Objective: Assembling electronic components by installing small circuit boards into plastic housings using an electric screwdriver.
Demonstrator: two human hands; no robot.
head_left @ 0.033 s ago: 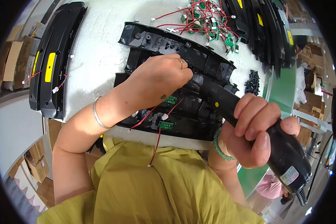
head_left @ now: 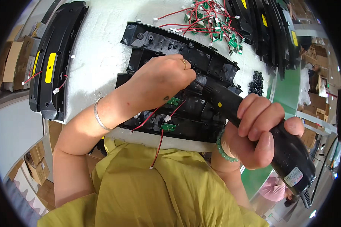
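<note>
My right hand [head_left: 259,130] is wrapped round a black corded electric screwdriver [head_left: 293,159], its nose pointing left and away from me. The screwdriver's tip reaches close to the fingers of my left hand [head_left: 166,75], over the black curved plastic housings [head_left: 193,130] laid in rows before me. My left hand is closed, knuckles up; what its fingers hold, and the tool's very tip, are hidden. Small green circuit boards [head_left: 168,127] with red and black wires sit in the nearer housings. One wire [head_left: 158,149] hangs over the near edge toward my lap, ending in a white plug.
Red-wired green circuit boards [head_left: 216,26] lie heaped at the back. Small black screws [head_left: 256,83] are piled at the right. Black housings with yellow labels stand at the left [head_left: 58,64] and far right [head_left: 269,30]. Cardboard boxes [head_left: 17,62] and a person in pink [head_left: 272,189] are beyond the table.
</note>
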